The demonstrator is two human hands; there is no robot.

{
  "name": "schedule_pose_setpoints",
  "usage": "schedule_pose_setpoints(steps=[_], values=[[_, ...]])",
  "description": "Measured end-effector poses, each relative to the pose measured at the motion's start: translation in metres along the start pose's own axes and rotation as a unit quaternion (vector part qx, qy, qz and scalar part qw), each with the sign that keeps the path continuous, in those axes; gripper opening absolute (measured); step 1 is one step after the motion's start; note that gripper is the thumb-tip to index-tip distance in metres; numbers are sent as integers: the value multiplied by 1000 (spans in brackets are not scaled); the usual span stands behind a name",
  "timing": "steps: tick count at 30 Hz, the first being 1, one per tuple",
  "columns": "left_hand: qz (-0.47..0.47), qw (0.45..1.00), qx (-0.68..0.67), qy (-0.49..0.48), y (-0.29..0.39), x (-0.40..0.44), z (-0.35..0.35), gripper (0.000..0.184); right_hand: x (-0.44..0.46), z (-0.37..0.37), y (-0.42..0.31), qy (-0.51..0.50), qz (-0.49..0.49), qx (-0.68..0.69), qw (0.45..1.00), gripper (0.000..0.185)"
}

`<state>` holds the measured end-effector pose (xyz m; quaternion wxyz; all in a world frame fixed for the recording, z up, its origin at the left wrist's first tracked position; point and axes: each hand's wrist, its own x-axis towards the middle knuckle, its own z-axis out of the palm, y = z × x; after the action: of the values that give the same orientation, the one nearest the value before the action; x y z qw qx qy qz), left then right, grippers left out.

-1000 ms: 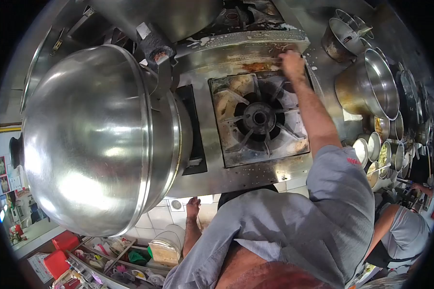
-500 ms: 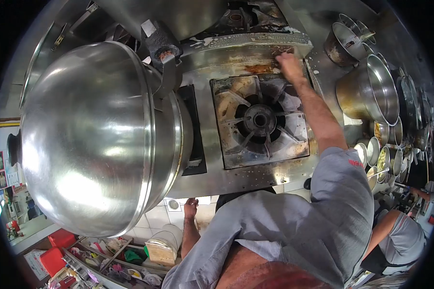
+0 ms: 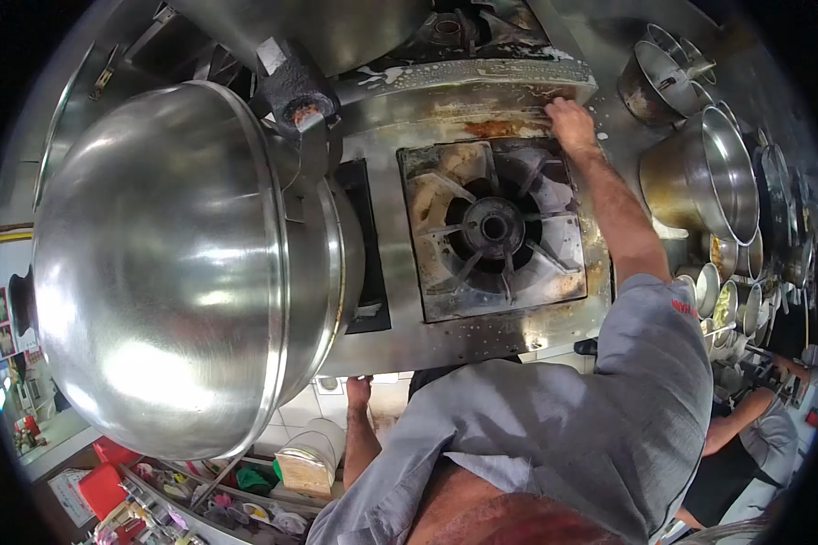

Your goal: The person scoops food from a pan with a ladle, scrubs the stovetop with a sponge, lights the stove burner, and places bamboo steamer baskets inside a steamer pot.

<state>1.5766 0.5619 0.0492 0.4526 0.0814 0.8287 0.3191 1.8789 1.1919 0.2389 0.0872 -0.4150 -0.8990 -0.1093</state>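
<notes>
My right hand (image 3: 573,127) presses down at the back right of the steel stove top (image 3: 463,341), beside a brown-stained strip (image 3: 493,129). Its fingers are curled together, and whatever they may hold is hidden under them. Just in front of that hand lies a square gas burner (image 3: 495,229) with a spoked grate and nothing on it. My left hand (image 3: 359,392) is low at the stove's front edge, fingers closed. What it grips there cannot be made out. White suds (image 3: 482,69) lie along the raised ledge behind the burner.
A large domed steel lid (image 3: 164,272) on a pot fills the left side. A dark square holder (image 3: 295,91) stands behind it. Steel pots (image 3: 700,173) crowd the right. A white bucket (image 3: 309,459) is below the stove, and a co-worker (image 3: 745,436) stands at lower right.
My right hand has slid a little to the right along the back of the stove, fingers still curled. My left hand stays at the front edge. The view has shifted slightly.
</notes>
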Motion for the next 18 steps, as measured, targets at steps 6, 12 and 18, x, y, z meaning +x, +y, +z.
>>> schedule_pose_setpoints(steps=[6,12,18], values=[[76,991,108,-20,-16,10,8,27,1,2,-15,2,-30,20,999,13],[88,985,143,-41,-40,13,10,28,5,6,-37,-9,-4,39,999,17],[26,999,0,-19,-21,1,6,18,-4,4,-6,-36,66,9,997,22]])
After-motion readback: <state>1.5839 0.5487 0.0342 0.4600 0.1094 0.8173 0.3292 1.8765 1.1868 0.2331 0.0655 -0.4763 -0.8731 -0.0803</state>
